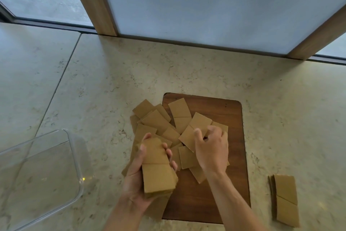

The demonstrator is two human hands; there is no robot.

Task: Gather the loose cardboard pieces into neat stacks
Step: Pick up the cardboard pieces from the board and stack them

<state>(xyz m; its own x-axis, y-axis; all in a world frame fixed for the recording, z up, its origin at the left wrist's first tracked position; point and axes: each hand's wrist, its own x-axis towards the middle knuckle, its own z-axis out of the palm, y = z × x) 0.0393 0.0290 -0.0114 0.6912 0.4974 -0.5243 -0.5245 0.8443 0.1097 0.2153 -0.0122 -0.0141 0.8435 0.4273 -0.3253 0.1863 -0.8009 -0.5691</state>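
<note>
While left hand (pixel 138 172) grips stack (pixel 158 172), right hand (pixel 211 148) touches loose pieces (pixel 159 120).

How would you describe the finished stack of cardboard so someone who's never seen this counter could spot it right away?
Start at the dark wooden board in the middle of the pale stone counter. Look to the right of the board's near corner, onto bare stone: the finished stack lies there alone. Unlike the scattered loose pieces on the board, its pieces are squared up and neither hand touches it.
</note>
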